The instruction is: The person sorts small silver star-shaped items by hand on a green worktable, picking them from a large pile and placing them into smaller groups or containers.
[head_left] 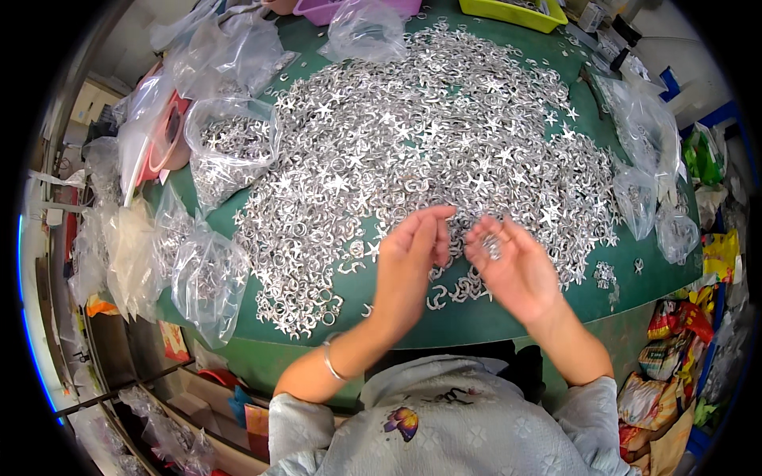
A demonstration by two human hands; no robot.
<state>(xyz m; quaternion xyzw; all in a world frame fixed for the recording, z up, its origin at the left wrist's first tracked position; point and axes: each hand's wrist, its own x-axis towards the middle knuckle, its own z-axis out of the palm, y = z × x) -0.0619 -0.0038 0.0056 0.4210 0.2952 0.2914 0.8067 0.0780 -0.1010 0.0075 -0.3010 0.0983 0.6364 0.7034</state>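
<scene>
A wide heap of small silver metal pieces (444, 135), among them stars, rings and crescents, covers much of the green table (373, 325). Over the heap's near edge is my left hand (409, 258), its thumb and fingers drawn together; whatever is between them, if anything, is hidden. Just to its right, my right hand (516, 270) is turned palm up with curled fingers. Several small silver pieces (492, 246) lie in that palm, too blurred for their shape to show. The hands are a little apart.
Clear plastic bags of silver pieces (230, 151) stand along the table's left side, with more bags (639, 190) at the right. Behind the heap are a purple basket (357, 8) and a yellow-green tray (516, 14). A small cluster of pieces (605, 275) lies near the right edge.
</scene>
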